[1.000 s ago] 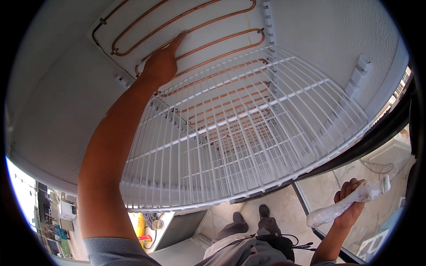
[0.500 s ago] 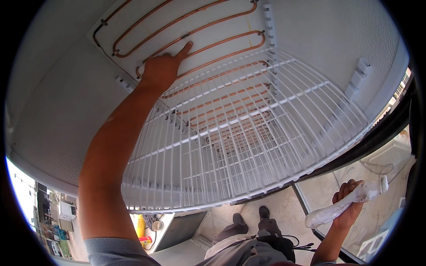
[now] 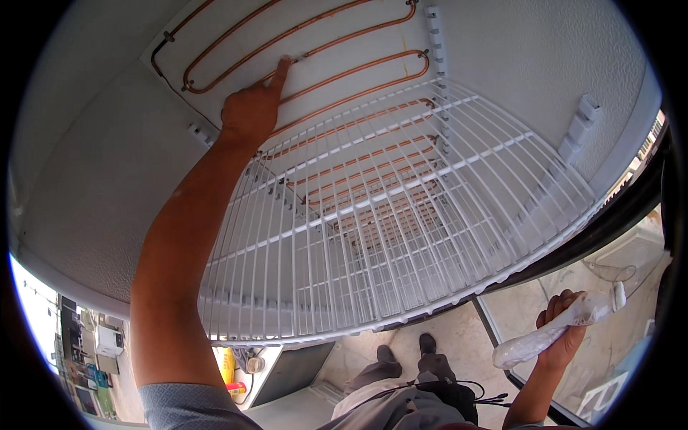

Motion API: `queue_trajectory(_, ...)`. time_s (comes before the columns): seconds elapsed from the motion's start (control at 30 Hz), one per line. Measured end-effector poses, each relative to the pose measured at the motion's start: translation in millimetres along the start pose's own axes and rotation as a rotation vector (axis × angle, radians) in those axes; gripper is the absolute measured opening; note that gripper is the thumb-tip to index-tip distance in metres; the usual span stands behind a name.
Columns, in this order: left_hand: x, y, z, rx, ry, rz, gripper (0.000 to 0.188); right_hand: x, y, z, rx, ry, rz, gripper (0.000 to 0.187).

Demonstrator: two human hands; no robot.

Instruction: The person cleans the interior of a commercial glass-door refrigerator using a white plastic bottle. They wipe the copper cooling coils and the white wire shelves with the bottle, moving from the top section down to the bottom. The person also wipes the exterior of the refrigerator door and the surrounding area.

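While the left hand point(image 3: 251, 112) points one finger at looped, upper-left copper tubing point(image 3: 362, 34), the right hand point(image 3: 564, 347) clamps fingers round a white plastic-wrapped stick point(image 3: 529, 343), likely light, slippery, best held mid-length.

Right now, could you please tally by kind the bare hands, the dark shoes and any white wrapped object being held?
Bare hands: 2
Dark shoes: 2
White wrapped object, held: 1
Total: 5

The wire shelf point(image 3: 373, 196) is white. Beyond it, copper-orange tubing point(image 3: 428, 66) loops in parallel bends across an off-white panel point(image 3: 244, 44). Below it show a whitish wrapped bundle point(image 3: 527, 344), grey sleeve point(image 3: 188, 405), yellow canister point(image 3: 228, 365) and beige, mottled floor point(image 3: 459, 326).
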State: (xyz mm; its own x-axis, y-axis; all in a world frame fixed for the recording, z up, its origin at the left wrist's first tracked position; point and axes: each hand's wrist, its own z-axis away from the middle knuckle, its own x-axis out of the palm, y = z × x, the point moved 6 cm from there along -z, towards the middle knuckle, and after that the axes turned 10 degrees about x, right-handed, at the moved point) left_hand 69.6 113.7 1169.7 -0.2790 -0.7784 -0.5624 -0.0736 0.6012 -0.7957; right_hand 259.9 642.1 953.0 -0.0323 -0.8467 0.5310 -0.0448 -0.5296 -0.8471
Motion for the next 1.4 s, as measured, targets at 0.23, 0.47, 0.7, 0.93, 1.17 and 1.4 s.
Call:
queue_trajectory(0.23, 5.5, 0.1, 2.9, -0.003, 0.036, -0.001, 0.085, -3.2, 1.5, -1.0, -0.001, -0.017, -0.002, 0.054)
queue_trajectory(0.47, 0.4, 3.7, 4.6, -0.012, 0.008, -0.002, 0.085, -6.7, 1.4, -0.3, -0.002, -0.002, -0.007, 0.054)
queue_trajectory(0.7, -18.9, 16.0, 4.6, 0.051, -0.006, 0.051, 0.079, -10.2, -0.2, 2.8, -0.013, 0.005, 0.017, 0.055)
queue_trajectory(0.93, -31.5, 13.3, 20.4, 0.042, 0.078, 0.274, 0.045, -4.8, -0.9, 8.2, 0.018, -0.042, -0.028, 0.055)
queue_trajectory(1.17, -112.2, 30.6, 25.2, -0.038, -0.273, 0.562, 0.035, 29.9, -5.7, 8.4, -0.006, -0.095, -0.047, 0.063)
queue_trajectory(1.4, -231.6, -13.7, 144.2, -0.294, 0.294, 0.778, 0.037, 38.2, -3.7, 15.1, -0.073, -0.074, 0.045, 0.075)
